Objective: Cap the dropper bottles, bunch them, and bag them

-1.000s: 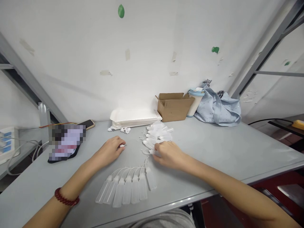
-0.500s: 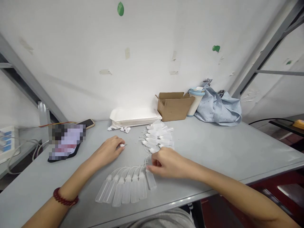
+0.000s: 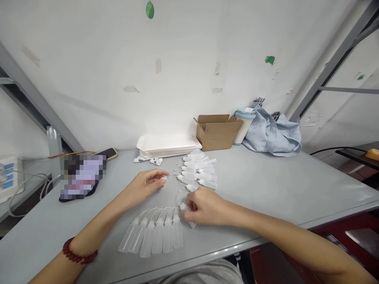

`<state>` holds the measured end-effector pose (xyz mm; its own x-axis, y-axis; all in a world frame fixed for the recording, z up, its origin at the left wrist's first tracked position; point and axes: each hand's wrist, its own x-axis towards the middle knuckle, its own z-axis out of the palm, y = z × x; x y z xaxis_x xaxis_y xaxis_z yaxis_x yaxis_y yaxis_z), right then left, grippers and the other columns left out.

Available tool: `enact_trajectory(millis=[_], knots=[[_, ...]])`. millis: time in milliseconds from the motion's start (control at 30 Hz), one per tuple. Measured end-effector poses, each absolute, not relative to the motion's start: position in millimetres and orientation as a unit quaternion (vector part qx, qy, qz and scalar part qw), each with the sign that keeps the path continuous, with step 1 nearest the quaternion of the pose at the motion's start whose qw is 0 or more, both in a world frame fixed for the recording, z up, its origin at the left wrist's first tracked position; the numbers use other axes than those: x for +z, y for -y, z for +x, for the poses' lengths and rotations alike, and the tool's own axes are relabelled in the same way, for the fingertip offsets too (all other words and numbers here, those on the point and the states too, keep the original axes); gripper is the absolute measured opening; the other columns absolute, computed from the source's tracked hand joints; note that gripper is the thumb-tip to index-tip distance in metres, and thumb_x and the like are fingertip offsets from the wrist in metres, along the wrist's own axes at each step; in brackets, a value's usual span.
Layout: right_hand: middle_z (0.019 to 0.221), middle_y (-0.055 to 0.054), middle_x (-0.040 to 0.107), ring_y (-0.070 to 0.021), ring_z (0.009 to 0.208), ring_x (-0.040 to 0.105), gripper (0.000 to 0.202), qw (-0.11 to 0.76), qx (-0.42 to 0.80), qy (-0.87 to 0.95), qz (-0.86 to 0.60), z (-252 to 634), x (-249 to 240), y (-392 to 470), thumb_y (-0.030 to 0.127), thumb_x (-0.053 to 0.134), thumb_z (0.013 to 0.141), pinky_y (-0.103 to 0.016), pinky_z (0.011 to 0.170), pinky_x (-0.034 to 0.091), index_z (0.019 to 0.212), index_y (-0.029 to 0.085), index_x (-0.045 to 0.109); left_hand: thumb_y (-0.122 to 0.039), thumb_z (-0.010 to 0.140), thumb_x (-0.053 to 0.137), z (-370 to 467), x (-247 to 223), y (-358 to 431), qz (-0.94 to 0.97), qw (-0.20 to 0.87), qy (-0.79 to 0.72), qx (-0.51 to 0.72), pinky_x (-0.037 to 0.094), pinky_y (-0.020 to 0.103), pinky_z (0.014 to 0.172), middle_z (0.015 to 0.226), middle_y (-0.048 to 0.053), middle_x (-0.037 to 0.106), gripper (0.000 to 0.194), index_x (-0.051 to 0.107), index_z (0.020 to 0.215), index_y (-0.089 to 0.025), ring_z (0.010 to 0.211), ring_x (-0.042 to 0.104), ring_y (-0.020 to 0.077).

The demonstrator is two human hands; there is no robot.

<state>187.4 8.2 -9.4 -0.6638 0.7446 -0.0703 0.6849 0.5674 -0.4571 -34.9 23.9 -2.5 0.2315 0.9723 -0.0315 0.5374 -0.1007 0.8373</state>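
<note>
My left hand (image 3: 148, 184) is closed in a pinch on a small white cap (image 3: 164, 178) with a thin needle-like tip pointing right. To its right, my right hand (image 3: 209, 206) grips a translucent plastic squeeze bottle (image 3: 184, 206) by its neck; most of the bottle is hidden behind the fingers. Below my hands, a fanned row of similar squeeze bottles (image 3: 159, 236) lies on the grey table (image 3: 260, 189), each with a thin white strap curving from its neck. Behind my right hand lies a pile of more squeeze bottles (image 3: 197, 169).
Several small white caps (image 3: 158, 161) lie before a stack of white trays (image 3: 168, 146). At the back stand an open cardboard box (image 3: 219, 136), a lidded cup (image 3: 244, 126) and a light blue cloth bag (image 3: 272, 134). A blurred-out phone (image 3: 84, 175) lies at the left.
My left hand has moved right with the small cap, nearer my right hand. The bottle in my right hand has tilted and is more covered by the fingers.
</note>
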Motion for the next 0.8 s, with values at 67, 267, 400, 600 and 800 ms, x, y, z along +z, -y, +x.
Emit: enact_trajectory(millis=[67,267,400,600,800], knots=[[0.054,0.000,0.056,-0.0079,0.048,0.042,0.021,0.118,0.226,0.869,-0.425,187.3,-10.0,-10.0,0.030,0.057,0.074,-0.020,0.046,0.026,0.061,0.014,0.059,-0.046,0.078,0.057,-29.7,2.2,-19.1,0.645,0.437,-0.547,0.307,0.047,0.036,0.083,0.089,0.005,0.068,0.036,0.064,0.101,-0.019,0.084,0.063,0.0218],[0.059,0.000,0.057,-0.0094,0.052,0.048,0.016,0.256,0.208,0.855,-0.400,189.1,-12.2,-16.8,0.029,0.055,0.077,-0.020,0.052,0.034,0.075,0.014,0.057,-0.041,0.071,0.068,-22.9,1.8,-12.3,0.564,0.513,-0.509,0.400,0.048,0.033,0.080,0.101,0.008,0.069,0.033,0.068,0.094,-0.019,0.091,0.062,0.0222],[0.066,-0.002,0.060,-0.0114,0.057,0.053,0.019,0.268,0.237,0.868,-0.344,190.0,-15.8,-19.0,0.029,0.053,0.081,-0.022,0.057,0.040,0.089,0.012,0.057,-0.036,0.070,0.070,-17.4,0.7,-8.1,0.561,0.549,-0.468,0.406,0.047,0.032,0.079,0.093,0.004,0.070,0.024,0.069,0.089,-0.020,0.087,0.061,0.0193],[0.068,-0.002,0.060,-0.0103,0.055,0.053,0.020,0.254,0.284,0.871,-0.311,189.4,-16.1,-20.9,0.026,0.050,0.085,-0.021,0.054,0.041,0.097,0.011,0.056,-0.029,0.069,0.072,-8.6,1.1,-2.5,0.520,0.602,-0.422,0.435,0.046,0.031,0.085,0.094,0.004,0.069,0.019,0.069,0.085,-0.019,0.091,0.060,0.0189],[0.077,-0.004,0.060,-0.0113,0.064,0.055,0.013,0.244,0.284,0.889,-0.265,186.8,-21.6,-26.2,0.025,0.045,0.089,-0.021,0.057,0.042,0.086,0.014,0.051,-0.027,0.068,0.073,-5.6,-8.2,-5.1,0.509,0.608,-0.419,0.442,0.045,0.035,0.087,0.097,0.005,0.068,0.013,0.066,0.074,-0.017,0.094,0.060,0.0211]])
